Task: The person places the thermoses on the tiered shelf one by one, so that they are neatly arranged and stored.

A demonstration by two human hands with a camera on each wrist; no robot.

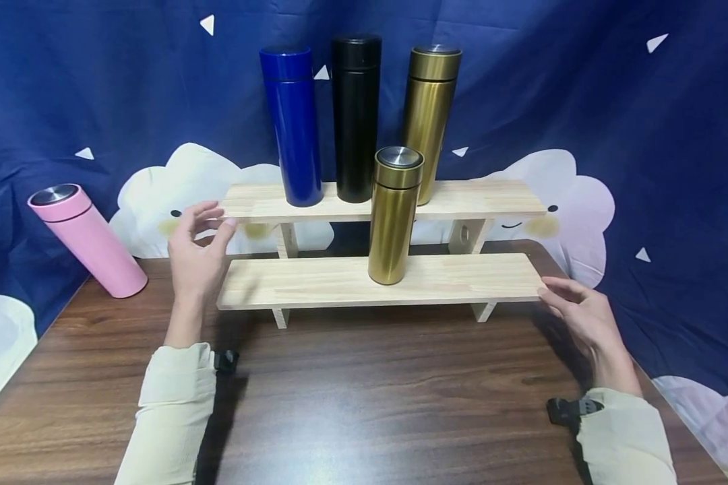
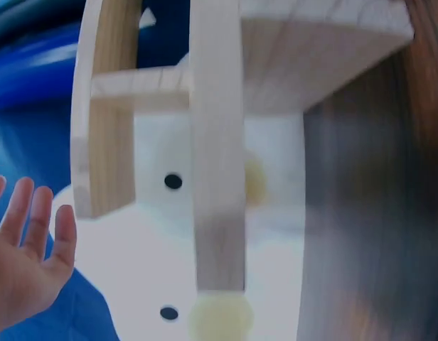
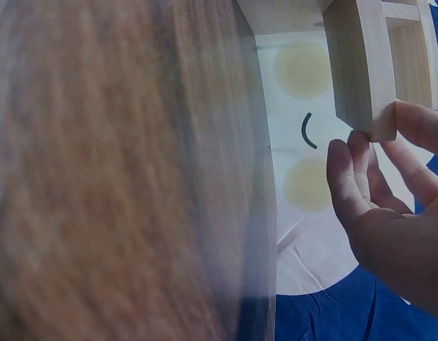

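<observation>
A two-tier wooden display shelf point(image 1: 315, 286) stands on the table. My right hand point(image 1: 582, 316) pinches the right end of its lower board, as the right wrist view shows up close. My left hand point(image 1: 197, 256) is beside the left end of the upper board, fingers spread and loosely bent; in the left wrist view it appears apart from the wood. A blue thermos point(image 1: 292, 135), a black thermos point(image 1: 356, 121) and a gold thermos point(image 1: 433, 101) stand upright on the upper board. A shorter gold thermos point(image 1: 393, 229) stands on the lower board.
A pink thermos point(image 1: 91, 246) stands on the brown table point(image 1: 364, 391) at the far left, outside my left hand. Right behind the shelf hangs a blue cloth point(image 1: 552, 87) printed with white clouds and triangles.
</observation>
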